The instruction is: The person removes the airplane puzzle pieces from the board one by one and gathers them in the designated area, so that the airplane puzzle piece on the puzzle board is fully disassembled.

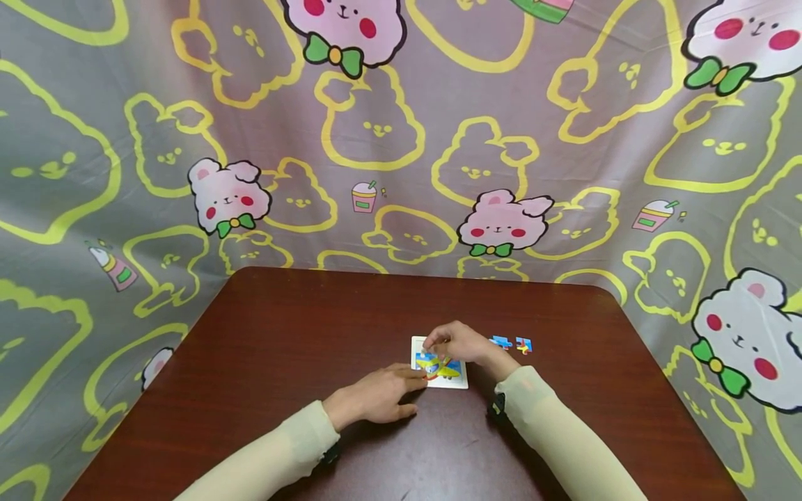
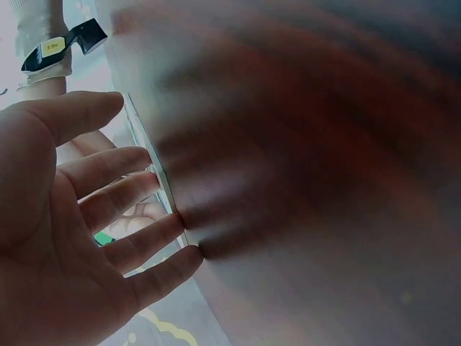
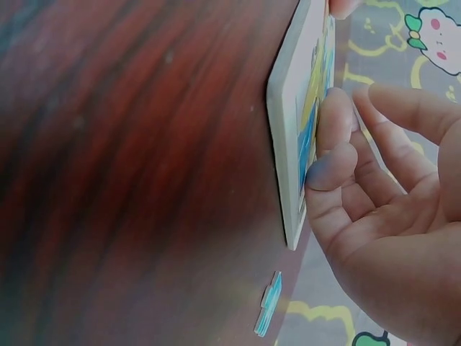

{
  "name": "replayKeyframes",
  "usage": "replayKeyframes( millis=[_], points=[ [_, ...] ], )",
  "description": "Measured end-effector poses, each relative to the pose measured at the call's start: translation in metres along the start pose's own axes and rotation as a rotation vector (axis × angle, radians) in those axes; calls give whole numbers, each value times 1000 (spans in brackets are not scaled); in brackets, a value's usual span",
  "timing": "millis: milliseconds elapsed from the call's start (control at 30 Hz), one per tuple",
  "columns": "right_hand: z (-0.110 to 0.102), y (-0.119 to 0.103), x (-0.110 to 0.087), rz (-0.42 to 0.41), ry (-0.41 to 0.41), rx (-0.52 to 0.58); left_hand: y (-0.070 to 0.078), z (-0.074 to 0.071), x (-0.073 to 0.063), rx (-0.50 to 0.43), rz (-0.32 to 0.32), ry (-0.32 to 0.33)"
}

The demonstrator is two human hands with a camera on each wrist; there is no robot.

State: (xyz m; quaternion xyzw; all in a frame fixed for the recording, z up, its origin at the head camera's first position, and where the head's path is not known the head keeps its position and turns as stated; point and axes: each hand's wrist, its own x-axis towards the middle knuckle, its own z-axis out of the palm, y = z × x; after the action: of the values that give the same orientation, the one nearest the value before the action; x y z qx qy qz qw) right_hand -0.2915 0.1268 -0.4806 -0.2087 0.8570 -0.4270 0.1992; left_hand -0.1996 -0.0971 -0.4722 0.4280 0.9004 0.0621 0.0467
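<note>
A small jigsaw puzzle [image 1: 456, 381] in a white frame lies on the table, with a yellow and blue picture inside. My left hand [image 1: 382, 395] reaches to its left side with fingers extended, and in the left wrist view the fingertips [image 2: 189, 254] meet the frame's edge. Over the puzzle's upper part is my right hand [image 1: 462, 342], palm down and fingers bent. From the right wrist, two bent fingertips [image 3: 333, 167] rest against the picture surface, while thumb and forefinger come close together with no piece showing between them. Part of the picture is hidden beneath this hand.
Two loose puzzle pieces lie right of the frame: a blue one [image 1: 501, 342], partly behind the right hand, and a blue, red and yellow one [image 1: 523, 345]. The brown table [image 1: 301, 320] ends at a patterned curtain [image 1: 401, 188] behind and at both sides.
</note>
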Motion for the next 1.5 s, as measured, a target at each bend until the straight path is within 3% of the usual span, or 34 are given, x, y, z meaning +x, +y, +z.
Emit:
replayKeyframes(
  millis=[333, 800, 1000, 1500],
  points=[
    [0, 0, 1, -11, -12, 15, 0, 0, 0, 5, 2, -3],
    [3, -9, 0, -71, 20, -57, 0, 2, 0, -12, -10, -7],
    [4, -8, 2, -55, 0, -54, 0, 3, 0, -9, -7, -5],
    [5, -4, 3, -132, -4, -78, 1, 2, 0, -4, -2, 4]
  ],
)
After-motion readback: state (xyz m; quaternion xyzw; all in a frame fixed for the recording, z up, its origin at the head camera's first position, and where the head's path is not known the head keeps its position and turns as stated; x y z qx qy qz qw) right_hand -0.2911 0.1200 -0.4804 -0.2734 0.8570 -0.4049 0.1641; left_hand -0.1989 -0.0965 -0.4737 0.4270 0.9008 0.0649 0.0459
